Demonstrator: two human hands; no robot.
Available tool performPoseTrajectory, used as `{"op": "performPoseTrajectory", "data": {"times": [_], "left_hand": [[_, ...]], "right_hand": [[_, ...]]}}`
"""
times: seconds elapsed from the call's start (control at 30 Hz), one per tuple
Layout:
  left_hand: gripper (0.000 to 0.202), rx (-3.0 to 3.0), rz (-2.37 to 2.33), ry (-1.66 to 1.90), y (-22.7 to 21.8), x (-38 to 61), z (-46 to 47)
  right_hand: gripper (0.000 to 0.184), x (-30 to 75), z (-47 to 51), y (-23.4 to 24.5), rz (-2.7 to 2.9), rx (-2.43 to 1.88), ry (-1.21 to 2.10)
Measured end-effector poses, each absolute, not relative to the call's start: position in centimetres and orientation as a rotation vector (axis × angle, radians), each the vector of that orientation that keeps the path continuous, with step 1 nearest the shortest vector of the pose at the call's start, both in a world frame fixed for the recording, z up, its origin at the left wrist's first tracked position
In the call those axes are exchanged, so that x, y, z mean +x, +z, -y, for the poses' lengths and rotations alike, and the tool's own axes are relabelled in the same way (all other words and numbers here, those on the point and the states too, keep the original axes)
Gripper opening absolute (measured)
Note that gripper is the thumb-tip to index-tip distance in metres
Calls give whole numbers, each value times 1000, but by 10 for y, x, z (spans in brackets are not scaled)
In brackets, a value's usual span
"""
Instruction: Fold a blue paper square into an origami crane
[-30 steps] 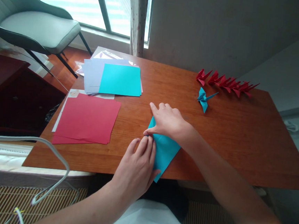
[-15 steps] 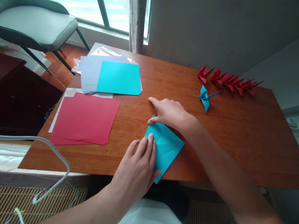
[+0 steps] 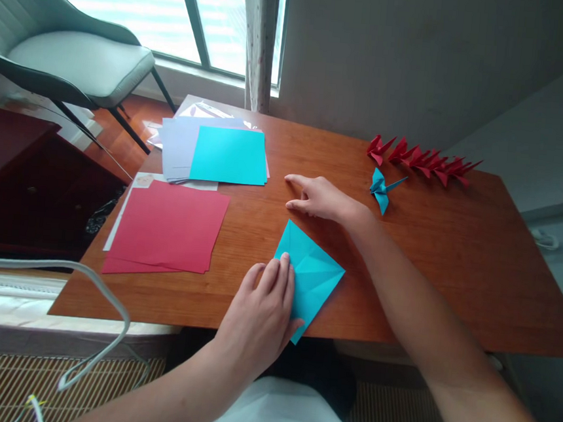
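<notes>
A folded sheet of blue paper (image 3: 311,266), creased and turned so that one corner points away from me, lies near the front edge of the table. My left hand (image 3: 260,308) rests flat on its left side, fingers together and the thumb near the bottom corner. Beyond the paper's top corner, apart from it, is my right hand (image 3: 319,198). Its index finger stretches left and the thumb is spread below; it holds nothing, and the other fingers are curled and partly hidden.
Red sheets (image 3: 169,227) lie at the left of the wooden table (image 3: 429,270). Behind them a blue sheet (image 3: 230,156) tops pale sheets (image 3: 179,146). A blue paper crane (image 3: 380,190) stands before several red paper cranes (image 3: 426,161). A white cable (image 3: 107,288) loops at lower left.
My right hand has lifted off the paper's top corner and moved slightly away from me. That corner is now uncovered. My left hand stays on the paper. The view has shifted slightly.
</notes>
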State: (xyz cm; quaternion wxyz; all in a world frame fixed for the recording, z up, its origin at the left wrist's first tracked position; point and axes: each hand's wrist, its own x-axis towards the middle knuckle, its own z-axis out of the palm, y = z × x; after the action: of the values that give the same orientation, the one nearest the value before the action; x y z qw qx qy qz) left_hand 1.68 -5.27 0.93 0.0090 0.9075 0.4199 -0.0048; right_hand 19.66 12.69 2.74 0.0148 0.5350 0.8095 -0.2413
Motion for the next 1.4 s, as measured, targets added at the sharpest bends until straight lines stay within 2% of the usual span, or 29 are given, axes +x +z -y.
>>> {"op": "performPoseTrajectory", "data": {"times": [0.13,0.23,0.5,0.73,0.93,1.07,1.13,1.27,1.4], "left_hand": [[68,2838,-1296,-27,11,17,53],[66,2829,-1308,-21,11,18,53],[66,2836,-1314,-9,10,19,53],[66,2827,-1308,-45,10,19,53],[68,2817,-1302,-49,10,17,53],[68,2823,-1298,-12,8,17,54],[66,2810,-1302,25,7,17,53],[56,2725,-1286,148,5,10,49],[44,2552,-1252,462,-4,-4,39]], "right_hand": [[89,179,-99,39,-2425,1639,-477],[91,165,-78,45,-2402,1538,-361],[82,161,-77,44,-2405,1497,-389],[68,174,-104,39,-2452,1461,-527],[71,184,-120,35,-2497,1439,-677],[51,193,-130,31,-2536,1519,-634],[40,197,-133,28,-2523,1635,-555],[37,201,-127,17,-2512,1811,-469],[37,205,-104,7,-2734,1808,-665]]}}
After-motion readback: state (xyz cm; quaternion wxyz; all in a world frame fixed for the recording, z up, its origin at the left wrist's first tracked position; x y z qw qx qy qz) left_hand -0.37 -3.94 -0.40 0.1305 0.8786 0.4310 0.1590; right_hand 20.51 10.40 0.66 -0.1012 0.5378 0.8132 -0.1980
